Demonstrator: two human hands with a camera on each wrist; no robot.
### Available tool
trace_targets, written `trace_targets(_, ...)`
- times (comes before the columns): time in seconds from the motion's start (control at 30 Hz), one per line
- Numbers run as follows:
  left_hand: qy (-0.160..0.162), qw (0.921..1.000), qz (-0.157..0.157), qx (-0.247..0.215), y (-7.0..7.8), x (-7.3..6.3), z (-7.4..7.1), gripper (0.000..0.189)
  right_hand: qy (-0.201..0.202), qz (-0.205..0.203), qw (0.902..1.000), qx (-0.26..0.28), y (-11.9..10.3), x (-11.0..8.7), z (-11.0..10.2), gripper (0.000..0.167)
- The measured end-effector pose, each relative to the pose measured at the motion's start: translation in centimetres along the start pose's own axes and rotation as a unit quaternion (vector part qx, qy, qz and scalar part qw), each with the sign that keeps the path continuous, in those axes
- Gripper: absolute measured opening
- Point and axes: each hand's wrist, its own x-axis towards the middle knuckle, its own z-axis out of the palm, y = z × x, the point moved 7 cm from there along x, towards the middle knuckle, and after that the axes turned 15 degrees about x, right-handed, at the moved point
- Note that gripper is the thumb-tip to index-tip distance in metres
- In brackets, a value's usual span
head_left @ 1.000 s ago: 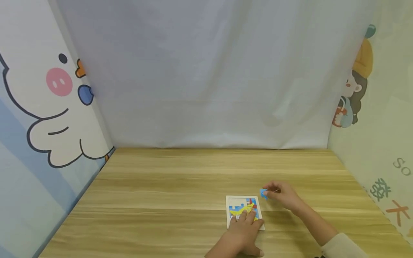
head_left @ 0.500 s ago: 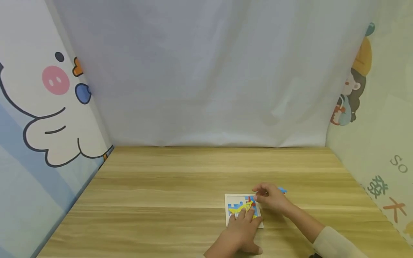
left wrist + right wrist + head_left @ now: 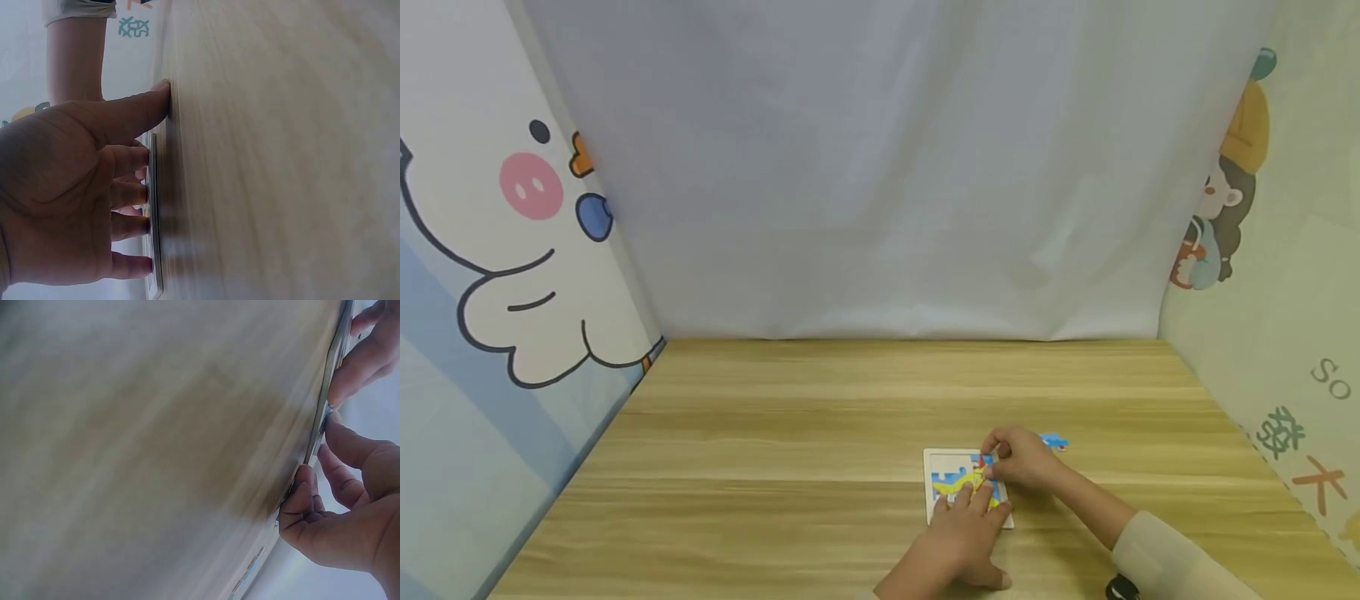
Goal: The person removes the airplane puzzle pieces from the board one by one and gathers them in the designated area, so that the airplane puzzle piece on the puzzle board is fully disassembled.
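A small square jigsaw puzzle in a white tray (image 3: 927, 483) lies on the table, with yellow, blue and red pieces in it and a bare patch at its upper left. My left hand (image 3: 962, 543) lies over its lower part, fingers extended onto it and thumb out on the table. In the left wrist view, those fingertips (image 3: 140, 228) meet the thin tray edge-on. My right hand (image 3: 1028, 460) is at the upper right corner, thumb and forefinger pinching a puzzle piece that they mostly hide. From the right wrist, its thumb (image 3: 353, 440) touches the tray's edge.
Just behind the right hand, loose blue puzzle pieces (image 3: 1054, 440) lie on the wooden table (image 3: 775, 433). A grey-white curtain (image 3: 880, 183) hangs behind, with cartoon-printed panels at left and right. A black object (image 3: 1122, 587) shows beside the right sleeve.
My right hand has moved left with a blue puzzle piece, from beside the tray to its upper right corner, uncovering loose blue pieces. The left hand has stayed on the puzzle.
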Motion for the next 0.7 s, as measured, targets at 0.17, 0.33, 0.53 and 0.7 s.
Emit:
trace_targets(0.17, 0.003, 1.0000, 0.001, 0.004, 0.00, -0.04, 0.00, 0.083, -0.007, -0.006, 0.9999, 0.008, -0.05, 0.13, 0.06, 0.021)
trace_targets(0.33, 0.007, 1.0000, 0.002, 0.002, -0.03, -0.05, -0.18, 0.083, -0.015, -0.007, 0.9998, 0.014, -0.03, 0.20, 0.03, 0.021)
trace_targets(0.53, 0.011, 0.9999, 0.005, 0.006, 0.07, -0.03, -0.34, 0.082, -0.010, -0.014, 0.9997, 0.018, -0.12, 0.25, -0.28, 0.026)
trace_targets(0.7, 0.001, 1.0000, 0.006, -0.002, 0.10, 0.03, -0.19, 0.082, -0.013, -0.044, 0.9982, 0.038, -0.54, 0.22, -0.20, 0.022)
